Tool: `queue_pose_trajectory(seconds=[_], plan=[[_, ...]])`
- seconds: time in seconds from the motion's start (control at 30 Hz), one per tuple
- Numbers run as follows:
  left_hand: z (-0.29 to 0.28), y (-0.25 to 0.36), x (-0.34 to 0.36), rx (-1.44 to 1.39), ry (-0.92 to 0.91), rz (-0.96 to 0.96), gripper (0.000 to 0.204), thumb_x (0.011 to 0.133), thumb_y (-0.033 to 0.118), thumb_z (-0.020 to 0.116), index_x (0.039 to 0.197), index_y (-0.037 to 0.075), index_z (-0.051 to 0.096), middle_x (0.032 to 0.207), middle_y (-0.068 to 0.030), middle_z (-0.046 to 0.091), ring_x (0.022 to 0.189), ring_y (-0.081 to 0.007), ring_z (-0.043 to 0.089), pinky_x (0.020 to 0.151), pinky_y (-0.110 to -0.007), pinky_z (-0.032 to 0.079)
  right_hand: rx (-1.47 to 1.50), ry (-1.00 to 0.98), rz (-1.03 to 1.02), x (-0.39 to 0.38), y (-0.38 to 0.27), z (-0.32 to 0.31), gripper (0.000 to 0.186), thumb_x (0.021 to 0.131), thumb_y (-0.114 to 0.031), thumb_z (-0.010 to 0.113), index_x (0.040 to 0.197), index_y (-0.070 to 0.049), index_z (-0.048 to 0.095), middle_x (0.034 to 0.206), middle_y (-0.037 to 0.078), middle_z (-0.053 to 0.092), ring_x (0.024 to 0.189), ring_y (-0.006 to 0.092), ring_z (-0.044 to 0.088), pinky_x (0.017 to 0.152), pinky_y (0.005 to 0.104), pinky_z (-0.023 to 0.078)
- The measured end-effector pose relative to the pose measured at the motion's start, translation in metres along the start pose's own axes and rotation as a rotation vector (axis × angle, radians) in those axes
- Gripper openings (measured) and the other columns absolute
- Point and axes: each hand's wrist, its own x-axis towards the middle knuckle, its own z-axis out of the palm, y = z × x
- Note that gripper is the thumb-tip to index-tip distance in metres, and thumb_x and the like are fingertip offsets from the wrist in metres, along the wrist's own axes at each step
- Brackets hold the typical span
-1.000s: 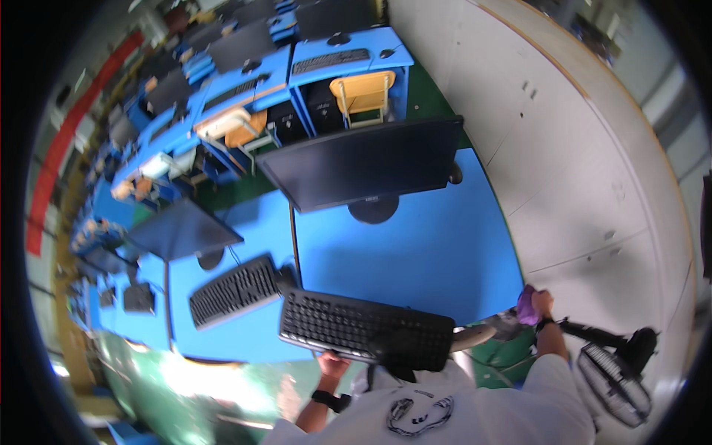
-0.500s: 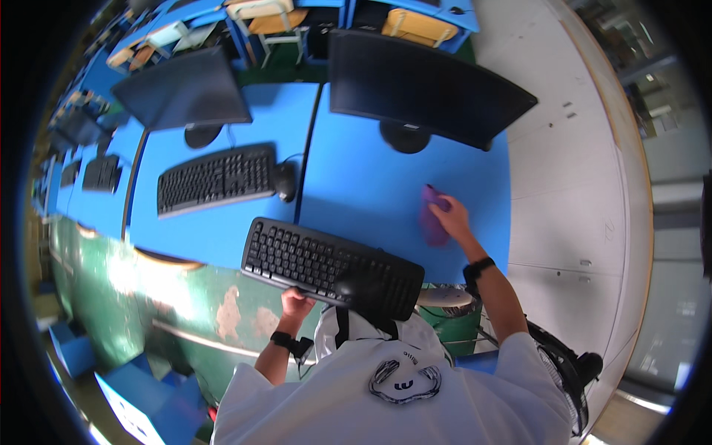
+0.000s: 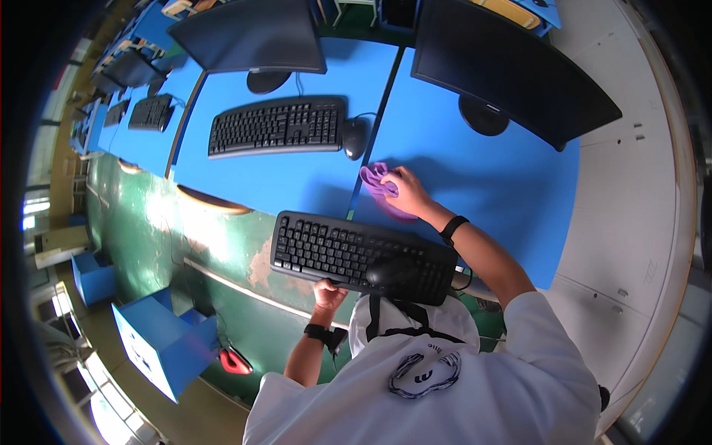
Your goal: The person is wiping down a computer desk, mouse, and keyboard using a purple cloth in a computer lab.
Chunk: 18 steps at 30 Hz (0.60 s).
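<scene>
My left hand [image 3: 328, 294] grips the near edge of a black keyboard [image 3: 326, 248], holding it up in front of my body by the desk's front edge. A black mouse [image 3: 391, 273] rests on top of that keyboard, toward its right end. My right hand [image 3: 406, 191] is closed on a crumpled purple cloth [image 3: 380, 185] and presses it to the blue desk [image 3: 512, 185], close to the seam between two desks. Parts of the cloth stick out past the fingers.
A large black monitor [image 3: 512, 67] stands at the back right. On the left desk are another monitor [image 3: 252, 33], a keyboard [image 3: 278, 126] and a mouse [image 3: 354, 139]. White cabinets [image 3: 623, 222] line the right side. Blue stools [image 3: 159, 341] stand on the green floor at lower left.
My right hand has swept the cloth leftward across the desk to near the seam. The view has shifted, while my left hand keeps hold of the keyboard with the mouse on it.
</scene>
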Motion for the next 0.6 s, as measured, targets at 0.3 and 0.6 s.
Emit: queue_pose_trajectory(seconds=[0.3, 0.6], plan=[[0.027, 0.016, 0.004, 0.056, 0.023, -0.125, 0.05, 0.049, -0.003, 0.043, 0.096, -0.003, 0.06, 0.099, -0.0107, 0.065, 0.098, -0.0279, 0.06, 0.094, -0.041, 0.046, -0.224, 0.244, 0.371, -0.103, 0.028, -0.094, 0.039, 0.064, -0.013, 0.073, 0.099, -0.015, 0.055, 0.102, 0.015, 0.05, 0.093, 0.0376, 0.051, 0.077, 0.0456, 0.044], [0.108, 0.011, 0.0, 0.425, 0.101, -0.249, 0.047, 0.049, -0.001, 0.046, 0.093, 0.002, 0.062, 0.094, -0.0059, 0.065, 0.092, -0.0222, 0.061, 0.089, -0.036, 0.049, -0.418, 0.732, 1.019, -0.355, -0.031, -0.225, 0.039, 0.069, -0.016, 0.069, 0.105, -0.014, 0.053, 0.113, 0.017, 0.047, 0.104, 0.0398, 0.047, 0.084, 0.0486, 0.045]])
